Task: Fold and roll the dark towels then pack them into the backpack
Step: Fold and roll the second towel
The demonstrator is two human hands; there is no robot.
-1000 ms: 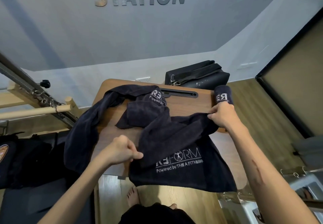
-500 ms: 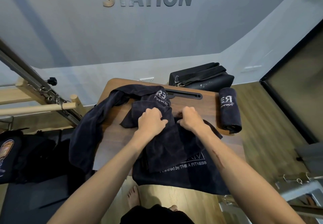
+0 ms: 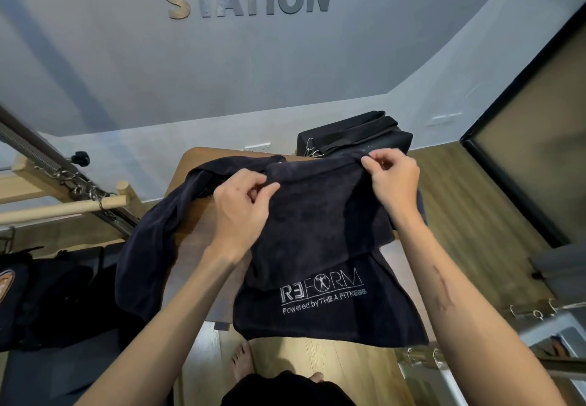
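From the head view, the left hand [image 3: 244, 206] and right hand [image 3: 391, 177] each pinch the dark towel's [image 3: 317, 247] upper edge in a tight grip, its logo end hanging below them past the table [image 3: 196, 240] edge.

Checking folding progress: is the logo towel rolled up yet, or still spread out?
Not rolled. The logo towel hangs doubled over itself, its upper edge pinched by the left hand and right hand, its logo end draping off the table.
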